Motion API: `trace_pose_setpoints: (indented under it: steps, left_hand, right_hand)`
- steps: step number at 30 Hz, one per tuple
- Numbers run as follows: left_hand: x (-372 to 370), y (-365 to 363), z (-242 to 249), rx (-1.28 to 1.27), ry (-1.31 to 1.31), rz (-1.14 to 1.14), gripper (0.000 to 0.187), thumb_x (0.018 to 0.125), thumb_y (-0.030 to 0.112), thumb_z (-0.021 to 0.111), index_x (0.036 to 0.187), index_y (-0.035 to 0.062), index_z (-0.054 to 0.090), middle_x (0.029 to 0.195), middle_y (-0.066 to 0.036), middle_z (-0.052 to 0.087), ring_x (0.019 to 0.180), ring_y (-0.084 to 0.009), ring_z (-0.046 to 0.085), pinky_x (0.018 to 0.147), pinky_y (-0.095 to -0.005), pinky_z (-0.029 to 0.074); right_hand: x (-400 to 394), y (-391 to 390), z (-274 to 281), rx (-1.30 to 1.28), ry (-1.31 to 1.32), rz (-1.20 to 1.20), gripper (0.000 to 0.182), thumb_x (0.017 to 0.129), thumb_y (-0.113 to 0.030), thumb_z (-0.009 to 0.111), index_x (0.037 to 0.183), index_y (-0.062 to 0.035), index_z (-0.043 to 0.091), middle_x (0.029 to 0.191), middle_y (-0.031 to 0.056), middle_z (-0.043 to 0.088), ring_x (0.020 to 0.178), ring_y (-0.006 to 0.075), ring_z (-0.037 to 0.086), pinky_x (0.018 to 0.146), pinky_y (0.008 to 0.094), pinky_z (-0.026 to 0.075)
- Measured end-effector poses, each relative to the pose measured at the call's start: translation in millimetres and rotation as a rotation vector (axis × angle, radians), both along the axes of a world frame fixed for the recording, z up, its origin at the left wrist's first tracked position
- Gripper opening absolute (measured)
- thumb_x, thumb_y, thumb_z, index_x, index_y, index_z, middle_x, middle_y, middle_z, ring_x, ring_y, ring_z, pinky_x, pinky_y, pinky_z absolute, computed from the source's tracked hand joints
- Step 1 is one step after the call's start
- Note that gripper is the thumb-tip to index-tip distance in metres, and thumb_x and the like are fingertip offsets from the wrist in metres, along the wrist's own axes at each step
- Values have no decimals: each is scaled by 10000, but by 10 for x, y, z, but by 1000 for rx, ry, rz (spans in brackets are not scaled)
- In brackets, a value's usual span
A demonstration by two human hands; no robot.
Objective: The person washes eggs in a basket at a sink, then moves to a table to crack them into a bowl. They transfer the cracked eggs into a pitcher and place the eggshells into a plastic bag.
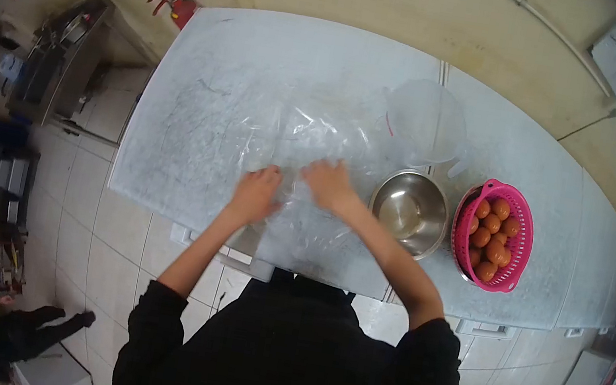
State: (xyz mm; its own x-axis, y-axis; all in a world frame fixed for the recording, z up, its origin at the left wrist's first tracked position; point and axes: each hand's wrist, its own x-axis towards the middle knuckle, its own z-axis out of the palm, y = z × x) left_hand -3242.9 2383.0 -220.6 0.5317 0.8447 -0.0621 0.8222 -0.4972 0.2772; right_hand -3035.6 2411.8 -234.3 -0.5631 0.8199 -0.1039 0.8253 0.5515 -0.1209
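Note:
A sheet or bag of clear, crinkled plastic (318, 126) lies spread on the white worktop (199, 62) in front of me. My left hand (256, 194) is on its left part, fingers bent and pinching the film. Close by on the right, my right hand (328, 185) has its fingers curled into the same plastic; their tips are partly hidden. To the right of my right forearm stands a shiny steel bowl (408, 212) with nothing visible in it. Beside that bowl, a pink slotted basket (524, 227) holds several brown eggs (496, 238).
Behind the steel bowl is a translucent plastic jug (424, 118) with a handle. A fire extinguisher (182, 10) is at the far left corner. Steel counters (74, 67) and a shelf rack stand leftward, and another person (19, 340) is at lower left.

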Motion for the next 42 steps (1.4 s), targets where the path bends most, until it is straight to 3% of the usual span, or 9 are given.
trace_pose_setpoints:
  steps: [2, 6, 10, 14, 18, 21, 26, 33, 42]
  left_hand:
    - [-415, 37, 90, -97, 330, 156, 815, 555, 275, 815, 1253, 175, 407, 1231, -91, 475, 1074, -311, 517, 827, -503, 424]
    - [-746, 87, 514, -396, 588, 282, 1107, 460, 268, 874, 1390, 258, 273, 1357, -90, 394, 1199, -328, 447, 904, -521, 416]
    - [-433, 108, 573, -149, 541, 126, 1260, 362, 245, 901, 1412, 262, 205, 1405, -83, 318, 1212, -346, 420, 880, -551, 437]
    - [-326, 422, 262, -292, 313, -27, 1299, 336, 213, 906, 1417, 255, 187, 1476, -130, 184, 1327, -406, 243, 935, -562, 410]
    - [-235, 737, 224, -398, 468, 4, 1268, 374, 255, 909, 1418, 246, 189, 1482, -143, 157, 1349, -450, 172, 981, -524, 397]
    - [-221, 931, 375, -374, 370, -104, 1073, 435, 290, 885, 1353, 188, 338, 1398, -177, 340, 1269, -425, 356, 927, -489, 444]
    - [330, 881, 1119, -434, 158, -134, 528, 672, 294, 748, 1110, 74, 550, 1048, -159, 617, 970, -352, 592, 775, -447, 487]
    - [1884, 602, 1450, 519, -400, -394, 259, 813, 142, 618, 1060, 83, 568, 1005, -32, 621, 1047, -226, 532, 963, -432, 339]
    - [2183, 151, 1288, 244, -213, -320, 235, 834, 33, 554, 1065, 75, 566, 951, -42, 597, 942, -245, 540, 934, -420, 330]
  right_hand:
    - [169, 335, 220, -71, -398, -70, 459, 748, -158, 633, 1200, -166, 556, 1140, 75, 583, 1109, 270, 518, 868, 526, 376]
    - [200, 485, 832, -343, -353, -160, 885, 599, -305, 795, 1370, -277, 362, 1174, 114, 558, 1130, 286, 497, 839, 505, 377]
    - [-156, 256, 811, -386, -488, -81, 1276, 499, -395, 875, 1450, -384, 24, 1216, 166, 511, 1116, 312, 479, 840, 550, 354]
    - [-174, 142, 434, -242, -693, -161, 1283, 460, -410, 884, 1456, -358, 77, 1256, 204, 465, 1131, 332, 465, 830, 588, 356]
    - [64, -89, 584, -78, 215, -72, 769, 703, -295, 754, 1369, -247, 373, 1122, 175, 534, 1032, 336, 529, 853, 508, 411]
    - [339, -527, 1336, 126, 584, -116, 470, 812, -238, 639, 1252, -159, 496, 1070, 136, 571, 1007, 302, 544, 870, 394, 421]
    - [1043, -1345, 902, 313, 280, -700, 284, 812, -258, 628, 1069, -138, 620, 943, 47, 608, 941, 228, 557, 951, 449, 355]
    - [1492, -2076, 603, 34, 39, -532, 286, 797, -148, 585, 1072, -204, 637, 911, -24, 608, 973, 155, 557, 1082, 515, 220]
    - [2277, -2236, 1003, 148, 472, -315, 289, 749, -159, 647, 1032, -107, 620, 986, 75, 560, 1024, 247, 518, 1021, 457, 350]
